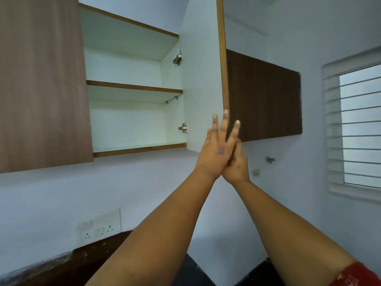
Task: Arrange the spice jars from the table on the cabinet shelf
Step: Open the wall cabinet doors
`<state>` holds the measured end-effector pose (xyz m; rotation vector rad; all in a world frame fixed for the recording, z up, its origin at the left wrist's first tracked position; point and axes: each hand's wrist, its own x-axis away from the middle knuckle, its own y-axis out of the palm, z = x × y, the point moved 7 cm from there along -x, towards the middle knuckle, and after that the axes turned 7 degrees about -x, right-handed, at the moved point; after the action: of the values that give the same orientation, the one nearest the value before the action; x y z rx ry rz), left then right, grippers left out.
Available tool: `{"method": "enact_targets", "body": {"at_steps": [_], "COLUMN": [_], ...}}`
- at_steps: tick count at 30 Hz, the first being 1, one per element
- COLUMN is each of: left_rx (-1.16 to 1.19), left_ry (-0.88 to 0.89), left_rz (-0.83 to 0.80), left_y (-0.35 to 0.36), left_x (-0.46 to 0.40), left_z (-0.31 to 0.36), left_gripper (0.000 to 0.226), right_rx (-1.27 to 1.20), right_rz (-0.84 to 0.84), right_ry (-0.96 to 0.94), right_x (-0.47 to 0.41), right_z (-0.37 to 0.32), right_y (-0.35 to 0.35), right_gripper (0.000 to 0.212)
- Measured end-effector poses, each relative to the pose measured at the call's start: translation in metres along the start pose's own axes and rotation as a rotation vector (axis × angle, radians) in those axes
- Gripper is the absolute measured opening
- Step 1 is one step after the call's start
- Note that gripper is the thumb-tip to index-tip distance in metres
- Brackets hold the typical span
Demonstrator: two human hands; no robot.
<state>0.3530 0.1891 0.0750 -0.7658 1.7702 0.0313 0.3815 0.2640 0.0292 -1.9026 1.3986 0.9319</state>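
Observation:
No spice jars are in view. The wall cabinet stands open, with a bare middle shelf (134,88) and a bare bottom shelf (140,148). Its door (203,79) is swung out toward me, white inside with a brown edge. My left hand (218,145) is raised with its fingers spread and straight, lying against the door's lower edge, and it holds nothing. My right hand (237,165) is just behind and below it, curled around the door's lower corner with the thumb up on the outer side. The left hand hides the right hand's fingers.
A closed brown cabinet door (41,83) is on the left and another closed cabinet (266,100) on the right. A barred window (360,124) is at far right. A wall socket panel (99,228) sits above a dark counter (68,263) at lower left.

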Motion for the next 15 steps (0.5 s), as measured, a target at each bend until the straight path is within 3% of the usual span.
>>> {"method": "enact_targets", "body": {"at_steps": [2,7,12,15], "left_rx": [0.172,0.366,0.458,0.585], "left_ry": [-0.073,-0.109,-0.112,-0.165], "left_rz": [-0.004,-0.151,-0.231,-0.163], "left_y": [0.008,0.05,0.085,0.098], "left_x": [-0.009,-0.026,-0.043,-0.05], "left_z": [0.018,0.045,0.08,0.092], "left_gripper": [0.088,0.076,0.066,0.057], "right_rx": [0.016,0.027,0.065,0.107], "right_rz": [0.013,0.102,0.147,0.132], "right_ry": [0.009,0.037,0.11,0.145], "right_x": [-0.006,-0.022,-0.04,-0.049], "right_z": [0.013,0.048,0.087,0.104], "right_y": [-0.024,-0.062,-0.093,-0.105], "right_gripper": [0.069,0.038,0.045,0.042]}}
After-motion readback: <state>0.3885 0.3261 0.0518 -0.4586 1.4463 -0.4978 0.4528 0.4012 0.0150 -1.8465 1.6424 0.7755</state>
